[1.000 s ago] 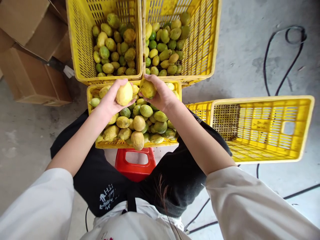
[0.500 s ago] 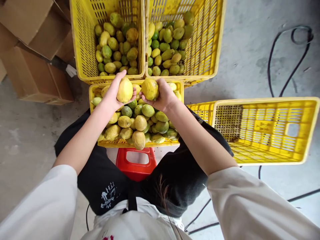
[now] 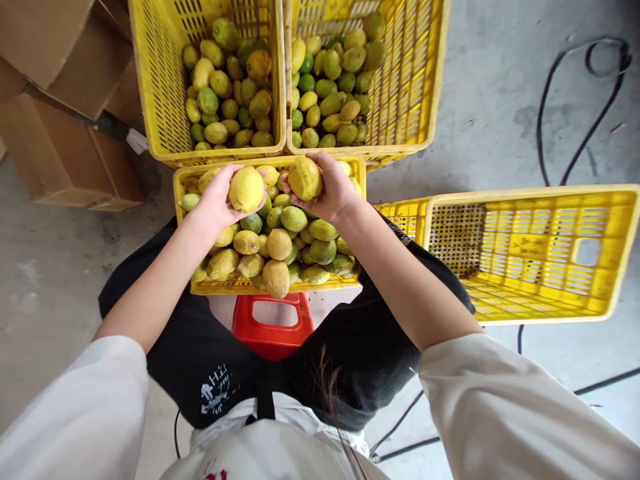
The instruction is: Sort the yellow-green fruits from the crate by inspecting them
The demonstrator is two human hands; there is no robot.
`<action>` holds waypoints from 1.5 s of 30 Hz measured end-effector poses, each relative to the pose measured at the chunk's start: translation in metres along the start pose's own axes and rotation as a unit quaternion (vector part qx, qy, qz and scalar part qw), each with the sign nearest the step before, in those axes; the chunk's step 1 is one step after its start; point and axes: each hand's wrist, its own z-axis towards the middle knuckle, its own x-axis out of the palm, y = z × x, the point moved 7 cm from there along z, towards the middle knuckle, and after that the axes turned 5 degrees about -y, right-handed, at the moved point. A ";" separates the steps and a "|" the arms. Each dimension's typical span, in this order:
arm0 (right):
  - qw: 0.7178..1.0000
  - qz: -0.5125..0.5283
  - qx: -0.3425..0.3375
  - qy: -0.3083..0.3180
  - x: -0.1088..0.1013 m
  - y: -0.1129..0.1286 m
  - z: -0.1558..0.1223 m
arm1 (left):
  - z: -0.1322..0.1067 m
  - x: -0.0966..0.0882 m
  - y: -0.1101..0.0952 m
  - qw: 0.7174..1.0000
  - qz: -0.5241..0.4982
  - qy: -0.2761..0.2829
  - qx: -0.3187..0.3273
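Observation:
My left hand [image 3: 216, 200] cups a pale yellow lemon [image 3: 246, 189] from below, fingers curled round it. My right hand [image 3: 334, 193] grips a second, duller yellow lemon [image 3: 305, 178]. Both fruits are held side by side over the near yellow crate [image 3: 183, 180], which rests on a red stool [image 3: 273, 327] between my knees and is heaped with yellow and green lemons [image 3: 280, 243].
Two more yellow crates stand beyond: the left one [image 3: 155, 80] and the right one [image 3: 415, 80], each partly filled with green and yellow lemons. An empty yellow crate [image 3: 530, 253] lies at my right. Cardboard boxes [image 3: 65, 100] sit at the left. A black cable [image 3: 565, 133] runs across the concrete floor.
Both hands turned their lemons slightly and stayed over the near crate. The view shifted a little.

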 end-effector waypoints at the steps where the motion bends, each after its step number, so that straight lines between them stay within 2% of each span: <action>1: 1.000 -0.001 0.001 0.000 0.001 0.000 -0.001 | -0.001 0.001 0.002 1.000 -0.003 0.002 -0.010; 7: 1.000 0.020 -0.003 -0.021 0.003 0.002 -0.007 | 0.002 -0.001 0.006 1.000 -0.002 -0.005 -0.031; 13: 0.998 0.032 -0.052 -0.001 0.008 0.008 -0.011 | 0.004 0.001 0.003 1.000 0.013 0.012 -0.004; 18: 0.999 0.043 -0.020 -0.006 0.016 0.004 -0.012 | -0.002 0.002 -0.001 0.999 -0.012 0.011 0.036; 21: 0.998 0.048 0.000 -0.029 0.018 0.001 -0.012 | 0.003 0.000 0.001 1.000 -0.022 0.004 0.021; 26: 0.996 0.076 0.029 -0.031 0.020 -0.004 -0.010 | 0.010 0.005 0.006 1.000 -0.011 0.022 -0.006; 32: 0.998 0.040 -0.033 -0.048 0.012 0.003 -0.005 | 0.005 0.005 0.005 1.000 0.000 0.011 0.011; 37: 0.997 -0.024 -0.071 -0.002 0.019 0.007 -0.009 | 0.001 0.004 0.001 0.999 0.035 0.009 0.040; 39: 0.998 -0.008 -0.057 0.001 0.019 0.004 -0.009 | 0.000 0.004 0.003 0.999 0.042 0.011 0.032; 45: 0.998 0.037 0.019 -0.045 0.008 -0.008 -0.003 | -0.001 0.000 0.002 0.999 0.019 -0.014 0.028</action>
